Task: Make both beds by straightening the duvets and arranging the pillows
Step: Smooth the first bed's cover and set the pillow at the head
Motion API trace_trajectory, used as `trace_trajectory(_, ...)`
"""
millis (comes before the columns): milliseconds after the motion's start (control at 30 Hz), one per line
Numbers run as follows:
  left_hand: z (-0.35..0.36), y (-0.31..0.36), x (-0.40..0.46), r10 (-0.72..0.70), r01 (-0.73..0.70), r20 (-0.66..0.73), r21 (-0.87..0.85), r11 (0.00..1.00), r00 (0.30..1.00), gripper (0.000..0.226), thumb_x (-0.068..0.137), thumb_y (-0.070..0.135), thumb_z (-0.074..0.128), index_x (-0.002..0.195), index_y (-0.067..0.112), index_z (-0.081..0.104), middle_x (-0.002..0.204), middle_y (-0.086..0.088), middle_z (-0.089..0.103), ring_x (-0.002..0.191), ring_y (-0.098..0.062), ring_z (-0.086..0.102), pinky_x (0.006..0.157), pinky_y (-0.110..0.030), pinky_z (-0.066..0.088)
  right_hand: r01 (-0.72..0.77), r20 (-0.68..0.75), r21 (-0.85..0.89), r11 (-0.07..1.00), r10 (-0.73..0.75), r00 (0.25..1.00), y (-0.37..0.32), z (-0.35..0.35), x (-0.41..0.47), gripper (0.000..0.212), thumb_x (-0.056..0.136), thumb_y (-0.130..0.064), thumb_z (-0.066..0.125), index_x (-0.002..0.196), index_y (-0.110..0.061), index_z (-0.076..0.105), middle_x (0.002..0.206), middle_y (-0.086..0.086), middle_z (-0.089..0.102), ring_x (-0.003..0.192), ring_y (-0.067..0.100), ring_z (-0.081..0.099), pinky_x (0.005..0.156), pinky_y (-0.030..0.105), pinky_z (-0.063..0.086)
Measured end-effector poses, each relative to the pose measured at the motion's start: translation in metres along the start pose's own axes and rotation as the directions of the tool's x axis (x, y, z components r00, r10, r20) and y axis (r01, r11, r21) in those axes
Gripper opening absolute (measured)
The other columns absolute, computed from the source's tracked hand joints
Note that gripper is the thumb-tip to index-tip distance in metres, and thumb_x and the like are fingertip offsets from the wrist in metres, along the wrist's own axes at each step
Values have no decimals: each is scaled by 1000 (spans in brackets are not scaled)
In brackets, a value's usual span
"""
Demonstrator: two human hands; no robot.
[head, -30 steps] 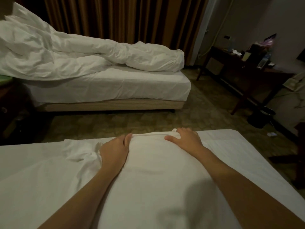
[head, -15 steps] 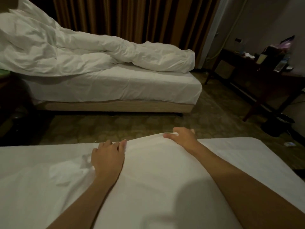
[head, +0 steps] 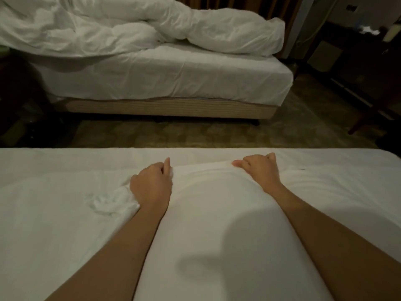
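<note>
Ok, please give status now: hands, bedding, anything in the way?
Left hand and right hand both grip pillow edge. Far duvet crumpled. Nothing blocking.

Floor (head: 195, 135): dim patterned carpet beyond the fingertips.
Curtain (head: 256, 7): brown, far back.
Desk (head: 358, 68): dark wood, far right.

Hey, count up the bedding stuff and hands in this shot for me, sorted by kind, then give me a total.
Beds: 2, the near bed and the far bed
Duvets: 1, crumpled duvet on the far bed
Pillows: 1, white pillow gripped at its far edge
Hands: 2, left hand and right hand
Total: 6
</note>
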State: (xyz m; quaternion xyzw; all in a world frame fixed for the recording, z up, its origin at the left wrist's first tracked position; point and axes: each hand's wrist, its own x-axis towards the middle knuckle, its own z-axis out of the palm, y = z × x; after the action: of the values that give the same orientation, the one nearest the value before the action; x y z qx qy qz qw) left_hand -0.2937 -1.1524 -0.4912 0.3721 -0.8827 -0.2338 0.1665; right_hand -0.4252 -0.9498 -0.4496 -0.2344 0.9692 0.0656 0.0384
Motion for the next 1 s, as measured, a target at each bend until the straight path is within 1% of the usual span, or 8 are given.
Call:
trace_trajectory(200,-27,-7,-18,98,-97,-34,23,995,995,27,100,22,38,99,12,63,90,-7,64,83,-25,57,74,-33,40,-10,-176,-95,995,-6,984,-11,13,-14,22,100,-32,44,119,-29,56,112,-3,61,105,17,54,96,33,32)
trace_trajectory(333,-61,-13,-37,164,-166,-35,-53,985,986,31,98,21,46,125,16,59,115,-7,65,103,-23,58,91,-32,41,5,-330,390,921,135,934,-19,-15,-34,28,101,-26,42,108,-11,64,109,10,64,98,23,55,90,34,37)
trace_trajectory(467,-99,-23,-69,238,-241,-194,5,970,952,31,81,21,72,111,13,68,101,-9,70,92,-27,67,86,-44,52,132,-216,693,709,30,976,-50,-86,-72,31,100,-32,40,90,-18,65,99,3,65,92,18,57,79,28,38)
trace_trajectory(567,-131,-43,-97,122,-117,-160,41,992,980,28,88,32,61,109,15,66,105,-9,66,90,-26,64,75,-37,52,136,19,592,795,-182,983,-102,-126,-91,41,95,-53,36,100,-25,66,103,-3,64,100,19,58,85,32,42)
trace_trajectory(667,-146,-57,-113,-189,188,47,31,982,981,37,95,48,41,112,17,52,103,-3,54,85,-22,58,62,-30,39,218,144,226,949,-254,956,-151,-116,-97,63,88,-71,28,119,-26,60,117,-5,62,107,17,56,88,33,39)
trace_trajectory(800,-144,-60,-108,-163,181,119,-163,970,979,29,99,46,30,96,18,37,79,3,53,66,-15,52,58,-31,38,232,98,64,971,-238,966,-163,-86,-98,69,85,-75,28,124,-23,52,119,-2,63,105,17,58,89,31,39)
trace_trajectory(900,-151,-55,-86,-103,112,48,-238,965,993,22,101,42,27,91,23,33,68,10,47,58,-7,46,56,-25,35,262,-67,62,963,-258,964,-164,-97,-90,60,84,-76,28,104,-24,50,90,-5,63,86,14,59,72,27,36)
trace_trajectory(1000,-154,-50,-46,-74,45,-89,-283,958,993,21,103,36,30,98,22,45,73,12,47,62,-10,43,63,-31,35,297,-268,16,955,-282,921,-171,-119,-63,53,85,-74,28,87,-23,39,64,-7,43,67,15,50,64,31,29)
